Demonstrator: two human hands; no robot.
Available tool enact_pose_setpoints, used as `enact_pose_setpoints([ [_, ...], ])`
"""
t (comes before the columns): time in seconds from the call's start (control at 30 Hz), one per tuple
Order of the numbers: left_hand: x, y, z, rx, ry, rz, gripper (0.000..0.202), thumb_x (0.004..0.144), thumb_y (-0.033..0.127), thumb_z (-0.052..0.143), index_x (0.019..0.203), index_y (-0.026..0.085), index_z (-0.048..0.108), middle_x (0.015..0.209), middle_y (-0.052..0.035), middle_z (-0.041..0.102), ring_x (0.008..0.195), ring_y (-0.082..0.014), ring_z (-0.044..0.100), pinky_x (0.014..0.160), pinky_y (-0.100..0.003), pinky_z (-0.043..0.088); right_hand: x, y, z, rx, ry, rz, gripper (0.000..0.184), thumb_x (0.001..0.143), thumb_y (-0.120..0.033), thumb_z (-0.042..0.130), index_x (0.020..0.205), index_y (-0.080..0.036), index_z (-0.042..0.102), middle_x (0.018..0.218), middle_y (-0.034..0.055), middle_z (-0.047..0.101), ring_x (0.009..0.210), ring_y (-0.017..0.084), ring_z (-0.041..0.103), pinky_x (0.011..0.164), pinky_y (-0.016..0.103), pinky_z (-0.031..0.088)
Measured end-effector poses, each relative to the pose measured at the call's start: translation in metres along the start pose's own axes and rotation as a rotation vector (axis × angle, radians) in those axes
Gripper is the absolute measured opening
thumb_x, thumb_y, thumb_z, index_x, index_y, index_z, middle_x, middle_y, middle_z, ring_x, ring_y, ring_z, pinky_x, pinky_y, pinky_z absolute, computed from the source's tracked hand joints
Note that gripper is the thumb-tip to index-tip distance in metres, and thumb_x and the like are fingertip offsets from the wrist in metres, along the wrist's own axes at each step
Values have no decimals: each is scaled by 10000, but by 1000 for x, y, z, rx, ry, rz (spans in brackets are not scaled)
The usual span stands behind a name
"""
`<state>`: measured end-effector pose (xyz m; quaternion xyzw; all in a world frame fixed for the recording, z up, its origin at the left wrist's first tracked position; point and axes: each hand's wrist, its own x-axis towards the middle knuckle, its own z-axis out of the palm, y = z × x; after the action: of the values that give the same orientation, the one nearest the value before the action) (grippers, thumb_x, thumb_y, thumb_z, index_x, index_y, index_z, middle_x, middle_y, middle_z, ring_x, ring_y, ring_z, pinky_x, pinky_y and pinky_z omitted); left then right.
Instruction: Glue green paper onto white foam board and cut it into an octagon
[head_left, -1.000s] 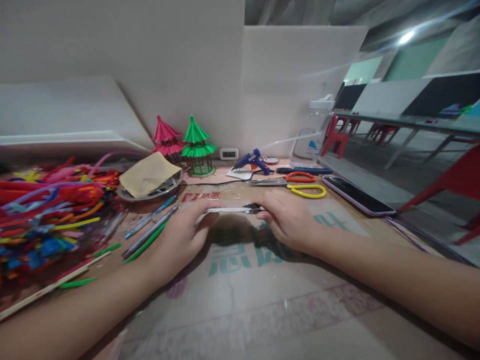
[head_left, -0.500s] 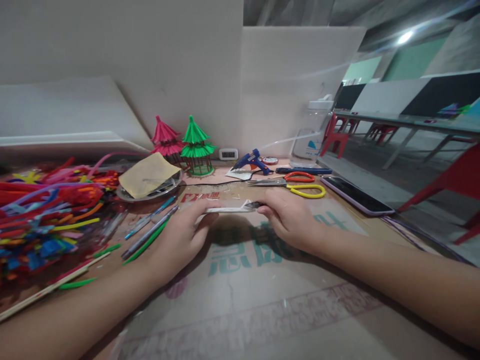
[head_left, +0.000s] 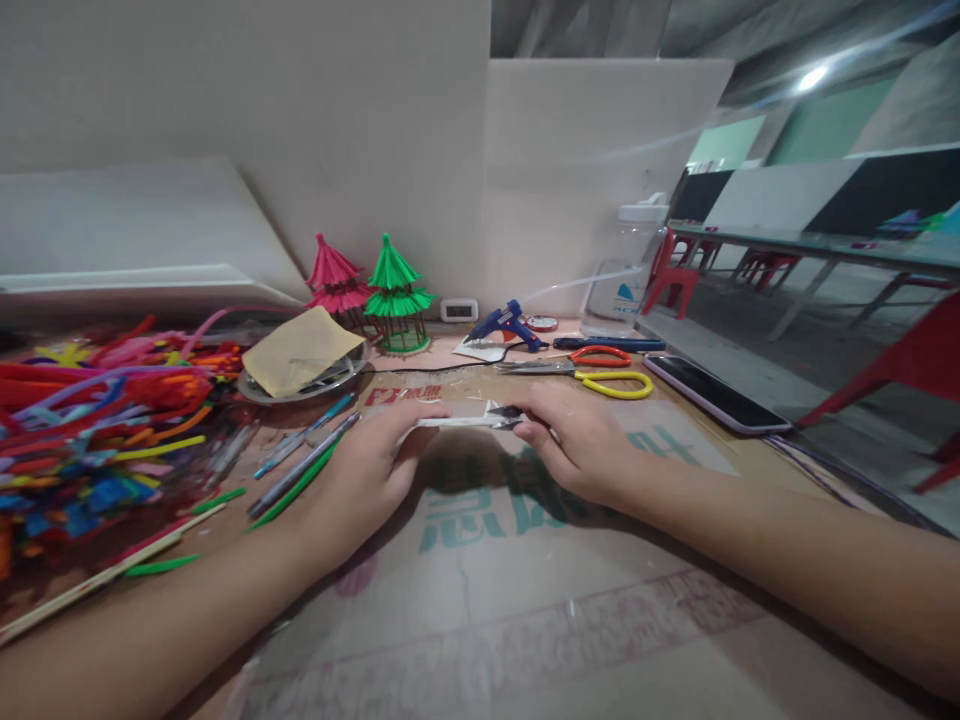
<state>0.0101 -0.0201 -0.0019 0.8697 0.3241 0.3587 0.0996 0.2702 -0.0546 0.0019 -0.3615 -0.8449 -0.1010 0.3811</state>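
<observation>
My left hand (head_left: 371, 460) pinches the left end of a thin white strip (head_left: 454, 422), held nearly level and edge-on over the covered board. My right hand (head_left: 577, 440) is closed at the other end. Between its thumb and fingertips sits a small dark flat piece (head_left: 507, 411), touching or overlapping the strip; its kind I cannot make out. Just beyond the right hand lie scissors (head_left: 616, 384) with one yellow and one red handle. Behind them a blue glue gun (head_left: 504, 322) rests on a white scrap.
Colourful pipe cleaners (head_left: 90, 430) pile up at left, beside a dish (head_left: 262, 390) topped with a yellowish sheet. Pink (head_left: 336, 280) and green (head_left: 400, 290) pagoda models stand at the back. A phone (head_left: 716, 393) and a water bottle (head_left: 622, 270) are at right.
The view has shifted slightly. More of the dark piece now shows at my right fingertips, and the white strip's right end looks a little turned. Both hands keep their grip.
</observation>
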Motion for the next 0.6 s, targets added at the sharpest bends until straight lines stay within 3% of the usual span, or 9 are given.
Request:
enact_pose_setpoints([
  [0.2,-2,-4,1,4,48,-11,242,964,209,521,1176,226,638,1164,-39,715,1085,-197,662,975,-340,512,0,3,1,8,-1,31,319,1035,-310,403,1079,-106,645,943,128,711,854,237,640,747,348,487],
  [0.6,-2,0,-1,26,-30,68,278,965,189,512,1208,244,638,1173,-47,725,1077,-206,680,951,-343,528,4,-9,-1,-77,-34,-85,410,1069,-347,309,1068,-112,645,811,87,656,728,204,555,665,317,432],
])
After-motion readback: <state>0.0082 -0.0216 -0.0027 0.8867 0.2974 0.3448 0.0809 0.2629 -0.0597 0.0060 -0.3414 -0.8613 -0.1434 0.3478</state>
